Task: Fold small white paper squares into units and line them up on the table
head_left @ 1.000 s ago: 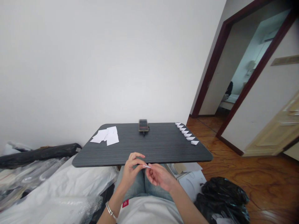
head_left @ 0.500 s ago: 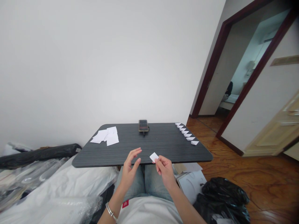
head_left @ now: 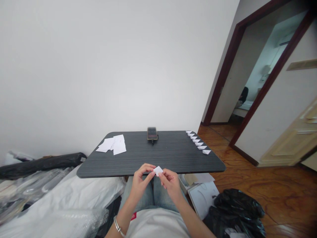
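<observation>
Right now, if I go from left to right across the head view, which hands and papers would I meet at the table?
Loose white sheets, left hand, small white paper, right hand, row of small white pieces.

The left forearm (head_left: 129, 206) and right forearm (head_left: 191, 211) are slanting forward and inward. The left hand (head_left: 140, 180) is pinching with thumb and arched fingers; just beside, the right hand (head_left: 172, 183) is pinching too, its lower fingers curling toward the palm.
</observation>
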